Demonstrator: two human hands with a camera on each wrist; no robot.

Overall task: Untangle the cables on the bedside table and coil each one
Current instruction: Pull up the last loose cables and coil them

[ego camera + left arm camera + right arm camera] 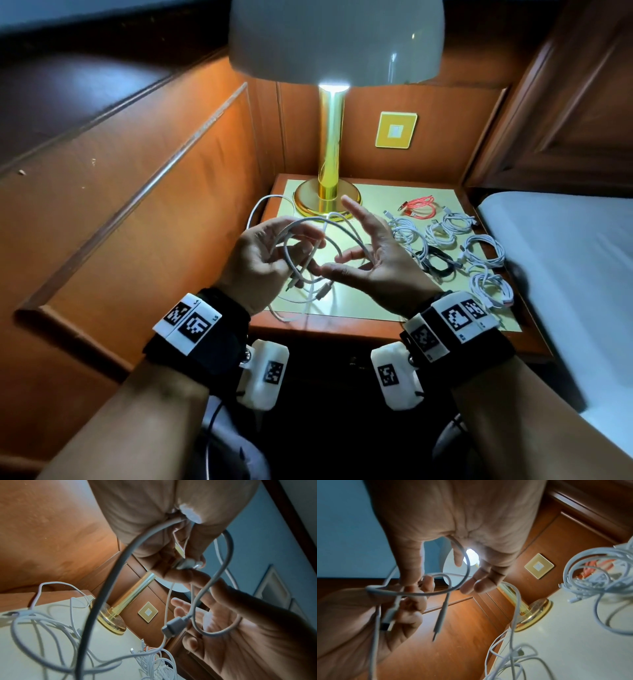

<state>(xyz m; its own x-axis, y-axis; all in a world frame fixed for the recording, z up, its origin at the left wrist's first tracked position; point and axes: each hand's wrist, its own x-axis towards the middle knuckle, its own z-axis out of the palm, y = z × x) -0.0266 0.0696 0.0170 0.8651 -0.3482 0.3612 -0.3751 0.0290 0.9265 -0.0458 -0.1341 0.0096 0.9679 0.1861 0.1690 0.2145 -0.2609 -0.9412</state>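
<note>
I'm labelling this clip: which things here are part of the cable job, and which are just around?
Job:
white cable gripped by left hand
right hand, open
coiled white cables
red coil
black coil

Just around:
lamp
wall switch
bed

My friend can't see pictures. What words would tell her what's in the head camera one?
Two hands work above a bedside table: the left hand holds loops of a white cable, and the right hand is open beside it. Coiled white cables, a black one and a red one lie to the right, by a lit gold lamp.
</note>
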